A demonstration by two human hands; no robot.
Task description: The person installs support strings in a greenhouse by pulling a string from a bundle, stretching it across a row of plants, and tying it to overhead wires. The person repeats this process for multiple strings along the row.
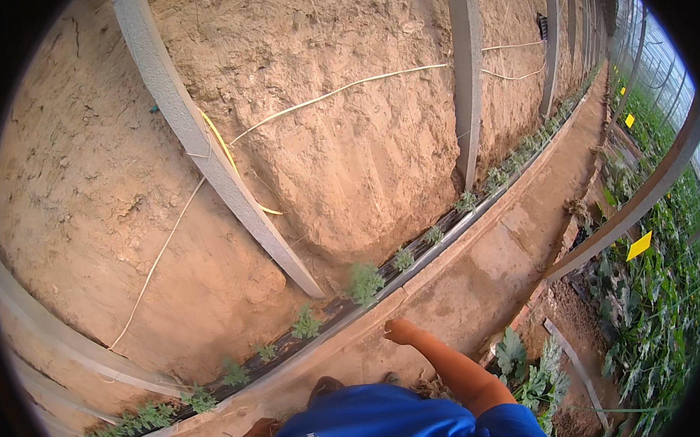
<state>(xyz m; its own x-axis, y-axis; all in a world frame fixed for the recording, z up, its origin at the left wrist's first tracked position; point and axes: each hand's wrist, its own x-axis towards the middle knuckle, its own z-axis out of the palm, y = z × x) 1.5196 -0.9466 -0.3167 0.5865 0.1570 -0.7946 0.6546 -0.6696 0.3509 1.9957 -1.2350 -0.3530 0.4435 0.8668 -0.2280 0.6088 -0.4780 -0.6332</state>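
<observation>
My right hand (401, 331) reaches out over the dirt path from a blue sleeve (512, 432). Its fingers are curled closed, and whatever they may hold is hidden or too small to name. Nearest to it, beyond the path's raised edge, a bushy green plant (365, 283) grows in a narrow planting strip. A smaller plant (306, 324) stands to the left of that one in the same row. The hand is apart from both. My left hand does not show.
An earthen wall (353, 156) rises beyond the strip, with a slanted concrete post (212, 158) and a yellow hose (220, 142) against it. The path (513, 241) runs to the far right. Leafy crops (658, 310) and a yellow card (638, 246) line its right side, beside a leaning post (639, 208).
</observation>
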